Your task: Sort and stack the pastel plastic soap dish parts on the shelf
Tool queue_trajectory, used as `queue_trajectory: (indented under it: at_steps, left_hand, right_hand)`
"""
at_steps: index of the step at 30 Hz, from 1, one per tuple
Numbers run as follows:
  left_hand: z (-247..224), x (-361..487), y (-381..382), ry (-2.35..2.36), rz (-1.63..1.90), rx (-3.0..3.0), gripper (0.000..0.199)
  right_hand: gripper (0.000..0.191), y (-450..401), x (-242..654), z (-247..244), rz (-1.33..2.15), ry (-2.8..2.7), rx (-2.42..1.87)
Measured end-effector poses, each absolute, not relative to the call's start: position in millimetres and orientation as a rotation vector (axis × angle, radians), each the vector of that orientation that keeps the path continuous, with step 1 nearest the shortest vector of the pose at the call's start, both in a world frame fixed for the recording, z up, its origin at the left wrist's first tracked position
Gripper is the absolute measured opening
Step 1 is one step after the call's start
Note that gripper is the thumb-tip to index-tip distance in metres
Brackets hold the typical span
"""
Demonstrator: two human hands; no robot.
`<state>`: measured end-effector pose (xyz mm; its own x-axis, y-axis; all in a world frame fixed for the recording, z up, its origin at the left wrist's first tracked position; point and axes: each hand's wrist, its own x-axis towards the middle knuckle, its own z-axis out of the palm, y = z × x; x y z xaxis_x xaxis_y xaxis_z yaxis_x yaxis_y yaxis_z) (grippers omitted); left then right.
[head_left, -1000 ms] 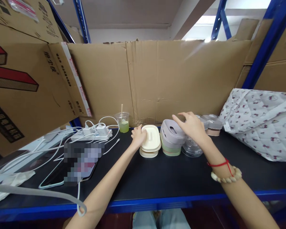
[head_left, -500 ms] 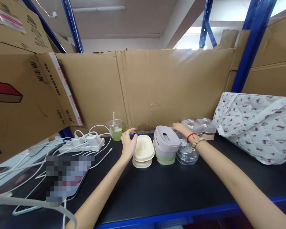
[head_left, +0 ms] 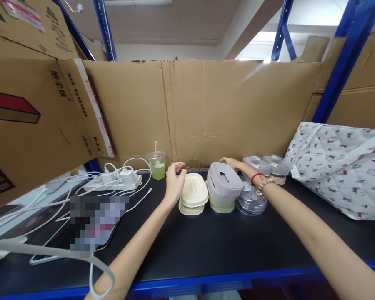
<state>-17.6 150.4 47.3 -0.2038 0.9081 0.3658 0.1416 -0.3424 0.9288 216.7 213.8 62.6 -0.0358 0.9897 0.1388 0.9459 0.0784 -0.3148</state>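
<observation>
My left hand is beside the left edge of the stacked cream containers, its fingers curved and apart from the thumb, holding nothing visible. Right of these stands a leaning stack of lilac containers over a pale green container. Behind the stack's upper right side reaches my right hand. Its fingertips are partly hidden there, and I cannot see whether they grip anything. Below my right wrist lie stacked clear plastic lids.
Clear-lidded containers stand at the back right, near a quilted white bag. On the left are a cup of green drink, a power strip with white cables and a blurred tablet-like device. A cardboard sheet walls the back.
The view has shifted, so most things sit farther right. My right hand has moved left behind the lilac stack. My left hand is slightly closer to the cream containers.
</observation>
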Motion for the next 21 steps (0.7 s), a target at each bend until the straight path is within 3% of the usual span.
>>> queue_trajectory:
  at_steps: [4, 7, 15, 21]
  left_hand:
    - [52.2, -16.5, 145.3, 1.222, 1.583, 1.471, 0.018]
    - [53.8, -15.4, 142.9, 1.17, 1.607, 1.498, 0.021]
    - [42.1, -9.2, 144.3, 1.018, 1.459, 1.631, 0.046]
    - [39.8, -8.8, 145.4, 1.018, 1.415, 1.658, 0.034]
  right_hand:
    - [0.065, 209.8, 213.3, 92.6, 0.219, -2.068, -1.974]
    - [0.077, 202.4, 210.5, 117.3, 0.166, -2.059, -1.923]
    - [0.083, 191.9, 192.3, 134.9, 0.09, -1.973, -1.876]
    - [0.074, 191.3, 188.5, 118.0, 0.143, -1.847, -1.921]
